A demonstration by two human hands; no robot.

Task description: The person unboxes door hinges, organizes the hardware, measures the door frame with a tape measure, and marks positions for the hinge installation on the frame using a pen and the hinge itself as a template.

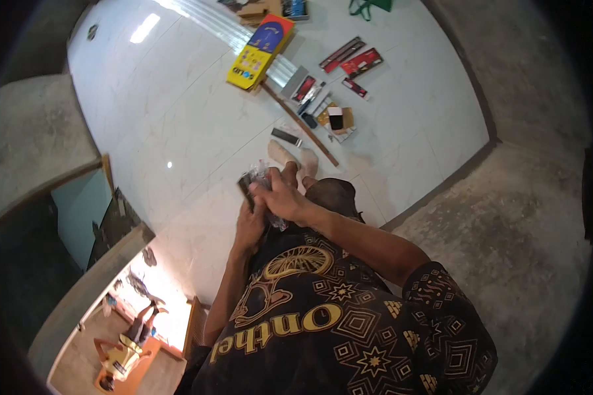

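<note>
My left hand (248,227) and my right hand (282,197) meet in front of my body, both closed on one bundle. Crinkled clear plastic wrap (261,168) pokes out above the fingers, and more of it shows below my right hand. Along the left side of the bundle runs a dark flat piece (245,185), partly covered by my fingers; its kind is unclear. Beyond my hands, near my bare feet, a black bar-shaped item with a pale end (286,137) lies on the floor.
A long wooden strip (303,125) crosses the tiled floor (178,105). Past it lie a yellow-and-blue box (260,54), red packages (362,62) and a small open carton (346,122). Concrete walls (494,204) flank the floor. Through an opening at lower left, a person (122,359) is visible.
</note>
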